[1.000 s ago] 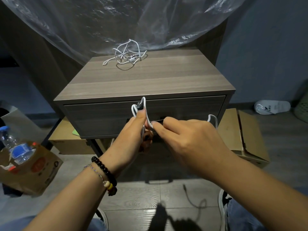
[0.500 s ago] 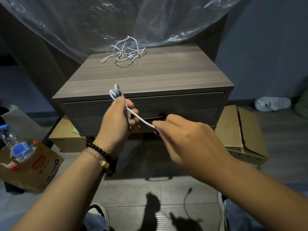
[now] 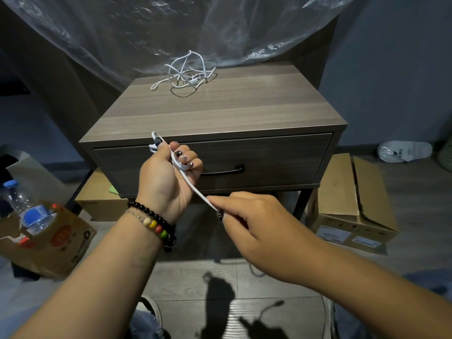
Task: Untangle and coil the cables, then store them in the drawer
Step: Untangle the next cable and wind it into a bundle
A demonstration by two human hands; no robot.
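Left hand (image 3: 168,177) fingers curled around loops of white cable (image 3: 193,187); right hand (image 3: 254,228) at its 4 o'clock pinches the taut run. Tangled cable pile (image 3: 186,74) lies at 12 o'clock on the worktop (image 3: 244,111), well apart. Drawer (image 3: 269,160) closed behind the hands.

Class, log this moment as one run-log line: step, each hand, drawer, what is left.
step: coiling white cable | left hand: grips coil | right hand: pinches strand | drawer: closed | left: tangled cables on nightstand
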